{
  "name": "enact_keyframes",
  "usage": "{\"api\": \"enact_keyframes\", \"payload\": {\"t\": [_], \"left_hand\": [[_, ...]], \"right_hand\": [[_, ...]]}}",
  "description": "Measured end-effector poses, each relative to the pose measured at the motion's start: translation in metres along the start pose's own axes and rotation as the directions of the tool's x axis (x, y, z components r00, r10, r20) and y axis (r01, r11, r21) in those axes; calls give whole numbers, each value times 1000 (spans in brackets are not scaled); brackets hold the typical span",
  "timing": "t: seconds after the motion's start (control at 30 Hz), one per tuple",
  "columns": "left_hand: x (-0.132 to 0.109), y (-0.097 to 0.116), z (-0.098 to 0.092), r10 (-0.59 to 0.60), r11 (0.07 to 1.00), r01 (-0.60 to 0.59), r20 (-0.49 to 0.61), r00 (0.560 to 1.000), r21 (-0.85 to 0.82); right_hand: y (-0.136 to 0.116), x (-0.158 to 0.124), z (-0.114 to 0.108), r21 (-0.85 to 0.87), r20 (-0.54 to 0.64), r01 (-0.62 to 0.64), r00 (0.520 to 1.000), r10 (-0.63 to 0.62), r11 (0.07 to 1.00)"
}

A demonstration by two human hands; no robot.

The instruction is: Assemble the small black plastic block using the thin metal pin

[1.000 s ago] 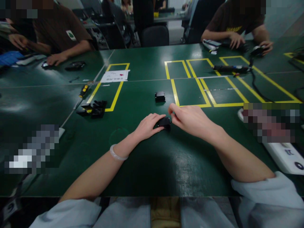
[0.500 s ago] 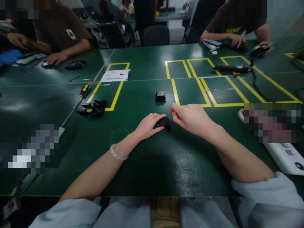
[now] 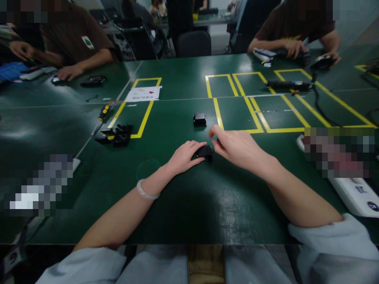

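Observation:
My left hand [image 3: 186,157] grips a small black box-shaped part [image 3: 205,152] between thumb and fingers, keeping it on the green table [image 3: 189,213]. At the part's right end is my right hand [image 3: 232,144], its index finger bent and its fingertips drawn toward the thumb. What those fingers pinch, if anything, is too small and partly hidden to name. A second black box-shaped part [image 3: 199,120] lies a short way beyond my hands.
Several black pieces [image 3: 115,135] and a yellow-black screwdriver [image 3: 104,113] lie to the left. A paper sheet [image 3: 143,93] lies inside yellow tape. A corded black tool [image 3: 288,85] is at the far right. Blurred-out items flank my arms. Two people sit opposite, hands on the table.
My right hand has shifted slightly left, and its index finger is lifted a little away from the thumb. My left hand and the part in it have stayed put.

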State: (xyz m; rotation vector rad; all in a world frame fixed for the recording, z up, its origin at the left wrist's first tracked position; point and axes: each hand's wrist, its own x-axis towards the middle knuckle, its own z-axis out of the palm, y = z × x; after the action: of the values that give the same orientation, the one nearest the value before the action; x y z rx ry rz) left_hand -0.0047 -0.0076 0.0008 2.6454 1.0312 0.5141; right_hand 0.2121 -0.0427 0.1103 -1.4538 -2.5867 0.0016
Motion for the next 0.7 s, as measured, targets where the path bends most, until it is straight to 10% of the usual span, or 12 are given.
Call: {"api": "enact_keyframes", "payload": {"t": [0.7], "left_hand": [[1, -1, 1, 10, 1000, -10, -7, 1000, 2]], "right_hand": [[-1, 1, 1, -29, 12, -19, 1000, 20, 999]]}}
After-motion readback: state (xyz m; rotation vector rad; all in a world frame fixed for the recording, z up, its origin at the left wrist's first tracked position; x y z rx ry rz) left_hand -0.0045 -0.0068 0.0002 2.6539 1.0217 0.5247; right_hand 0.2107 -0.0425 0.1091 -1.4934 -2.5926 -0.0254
